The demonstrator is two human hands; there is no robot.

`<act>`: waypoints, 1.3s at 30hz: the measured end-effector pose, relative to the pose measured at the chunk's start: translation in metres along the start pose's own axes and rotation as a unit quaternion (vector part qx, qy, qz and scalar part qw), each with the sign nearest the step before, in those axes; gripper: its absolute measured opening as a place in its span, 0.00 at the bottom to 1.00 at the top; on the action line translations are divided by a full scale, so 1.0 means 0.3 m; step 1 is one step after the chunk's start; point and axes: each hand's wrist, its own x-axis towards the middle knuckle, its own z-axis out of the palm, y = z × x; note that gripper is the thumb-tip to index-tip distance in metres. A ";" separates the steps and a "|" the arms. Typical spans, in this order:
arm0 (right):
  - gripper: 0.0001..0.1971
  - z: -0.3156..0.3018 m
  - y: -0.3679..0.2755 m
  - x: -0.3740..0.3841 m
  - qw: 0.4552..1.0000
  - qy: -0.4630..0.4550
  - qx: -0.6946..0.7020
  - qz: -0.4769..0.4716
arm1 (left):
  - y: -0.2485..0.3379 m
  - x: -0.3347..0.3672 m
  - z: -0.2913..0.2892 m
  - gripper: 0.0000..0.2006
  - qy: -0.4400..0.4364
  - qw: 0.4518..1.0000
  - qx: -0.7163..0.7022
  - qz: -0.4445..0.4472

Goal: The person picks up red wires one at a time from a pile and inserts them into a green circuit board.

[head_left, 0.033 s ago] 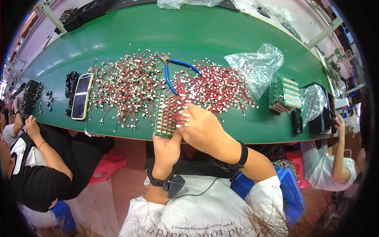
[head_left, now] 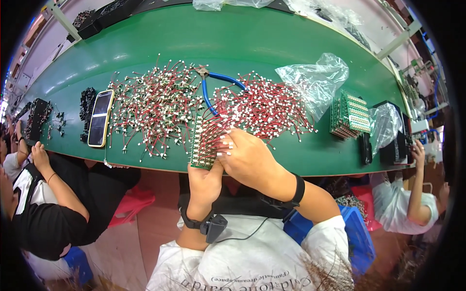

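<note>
My left hand [head_left: 205,185] grips the lower end of a green circuit board panel [head_left: 196,148] at the bench's near edge. Rows of small white connectors line the panel, and red wires [head_left: 211,130] with white plugs fan out from it to the right. Over these wires my right hand [head_left: 253,159] is closed, its fingers bent around several of them; exactly which wires it pinches is hidden. Just beyond lie blue-handled cutting pliers [head_left: 205,90], between a large heap of wired small boards [head_left: 155,104] and a heap of red wires with white plugs [head_left: 274,104].
A phone [head_left: 100,119] and black parts [head_left: 87,109] lie on the left of the green bench [head_left: 208,39]. To the right are a clear plastic bag [head_left: 318,77] and stacked panels [head_left: 350,114]. A blue crate [head_left: 357,235] stands beside me. Co-workers sit at both sides.
</note>
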 end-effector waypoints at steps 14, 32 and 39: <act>0.12 0.029 0.013 -0.021 0.999 0.036 -0.022 -0.018 | 0.002 -0.010 -0.011 0.21 -0.010 1.000 0.004 -0.011; 0.06 -0.163 0.392 -0.027 0.976 0.020 -0.017 0.218 | 0.061 0.025 -0.028 0.31 0.105 0.977 -0.185 -0.027; 0.08 -0.226 0.344 -0.073 0.990 -0.019 -0.022 0.138 | 0.060 0.029 -0.030 0.32 0.124 0.981 -0.148 -0.032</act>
